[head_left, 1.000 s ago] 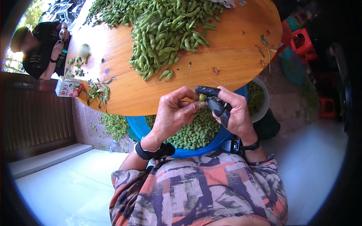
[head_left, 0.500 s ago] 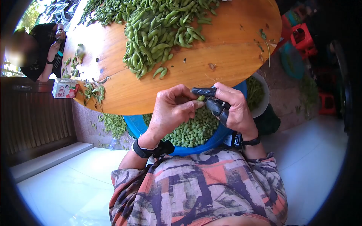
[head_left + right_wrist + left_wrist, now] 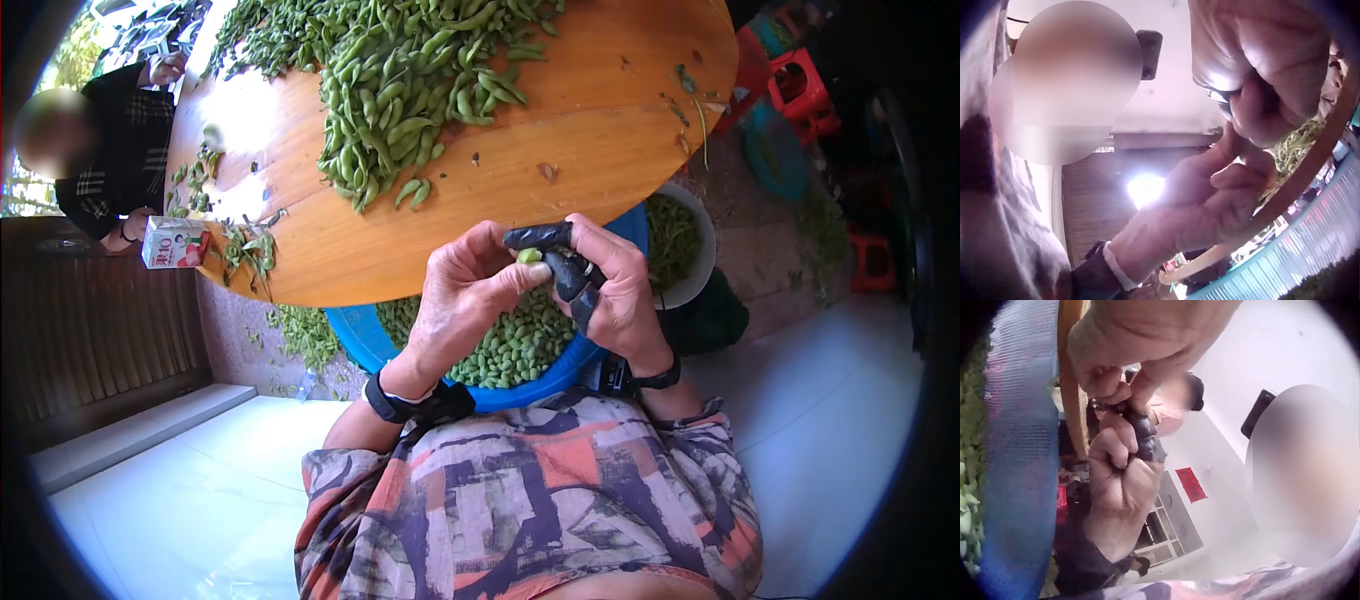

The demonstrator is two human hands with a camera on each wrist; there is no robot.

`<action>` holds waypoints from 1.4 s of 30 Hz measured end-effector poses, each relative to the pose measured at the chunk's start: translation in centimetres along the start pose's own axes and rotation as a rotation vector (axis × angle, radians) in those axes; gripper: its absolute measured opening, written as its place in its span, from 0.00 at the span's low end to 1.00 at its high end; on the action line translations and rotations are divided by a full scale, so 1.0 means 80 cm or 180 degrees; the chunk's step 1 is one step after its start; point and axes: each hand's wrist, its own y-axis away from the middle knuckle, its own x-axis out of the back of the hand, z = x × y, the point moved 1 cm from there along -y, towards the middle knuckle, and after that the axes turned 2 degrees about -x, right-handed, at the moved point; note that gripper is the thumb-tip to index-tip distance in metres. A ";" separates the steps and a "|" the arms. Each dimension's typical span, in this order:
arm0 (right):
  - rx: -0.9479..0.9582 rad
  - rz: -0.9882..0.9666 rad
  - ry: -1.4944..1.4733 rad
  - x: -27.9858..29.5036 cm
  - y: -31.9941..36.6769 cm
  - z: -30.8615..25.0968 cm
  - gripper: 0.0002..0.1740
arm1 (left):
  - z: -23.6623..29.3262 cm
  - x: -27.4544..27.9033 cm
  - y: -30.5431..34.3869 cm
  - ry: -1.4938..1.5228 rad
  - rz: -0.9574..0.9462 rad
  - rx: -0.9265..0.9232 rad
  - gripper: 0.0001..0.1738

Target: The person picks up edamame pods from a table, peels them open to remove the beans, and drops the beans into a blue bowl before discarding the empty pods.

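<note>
In the head view both hands meet above a blue basket [image 3: 362, 338] of shelled green beans [image 3: 512, 350]. A small green pod [image 3: 529, 256] is pinched between the left hand's [image 3: 462, 290] thumb and fingers. My right hand [image 3: 618, 290], black tape round its thumb and a finger, grips the pod's other side. Fingertips touch in the left wrist view, where the left hand [image 3: 1147, 337] is above the taped right hand [image 3: 1122, 487]; the pod is hidden there. The right wrist view shows the right hand [image 3: 1260, 69] close up and the left hand [image 3: 1191, 200] beyond it.
A wooden table [image 3: 560, 150] bears a heap of pods [image 3: 390, 100], stem scraps [image 3: 245, 250] and a drink carton [image 3: 175, 243]. At right are a white bowl [image 3: 704, 250] of pods and red stools [image 3: 800, 95]. Another person [image 3: 115, 140] sits at the left.
The pod is tilted differently and sits closer against the right hand's taped fingers. Across the table, the other person's hands have moved apart. The head view has shifted slightly.
</note>
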 end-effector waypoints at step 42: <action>0.0214 0.0975 0.0557 0.015 0.044 0.058 0.16 | -0.020 0.006 0.013 0.0453 -0.0655 0.0047 0.16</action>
